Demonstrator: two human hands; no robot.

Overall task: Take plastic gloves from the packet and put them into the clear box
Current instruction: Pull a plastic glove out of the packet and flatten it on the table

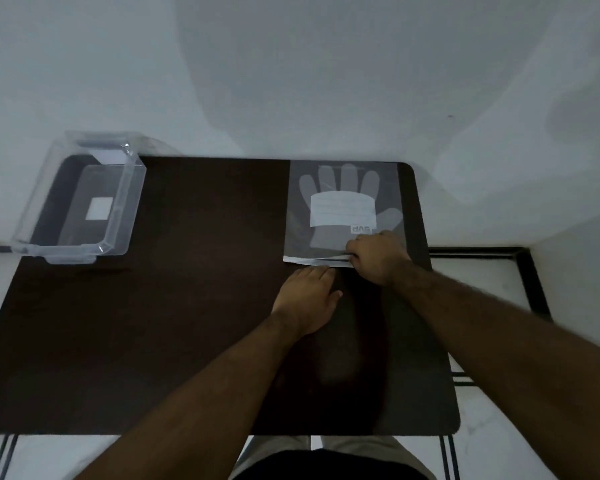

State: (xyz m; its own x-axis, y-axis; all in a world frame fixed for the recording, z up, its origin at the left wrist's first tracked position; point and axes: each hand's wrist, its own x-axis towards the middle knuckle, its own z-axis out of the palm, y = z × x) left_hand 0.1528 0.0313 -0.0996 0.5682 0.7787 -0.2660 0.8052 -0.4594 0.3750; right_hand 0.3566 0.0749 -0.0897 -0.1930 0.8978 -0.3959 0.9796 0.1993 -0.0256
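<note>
- Right hand (pixel 378 256) pinched packet (pixel 343 209) mouth; left hand (pixel 307 296) lay flat, holding nothing.
- Risk: thin gloves (pixel 340 188) clinging together, several sliding out at once.

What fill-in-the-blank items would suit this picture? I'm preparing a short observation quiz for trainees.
1. The clear box stands at the table's far ____ corner.
2. The packet shows the outline of a ____.
3. The right hand grips the packet's ____ edge.
4. The left hand lies palm-____ on the table.

Missing words: left; glove; near; down
</note>
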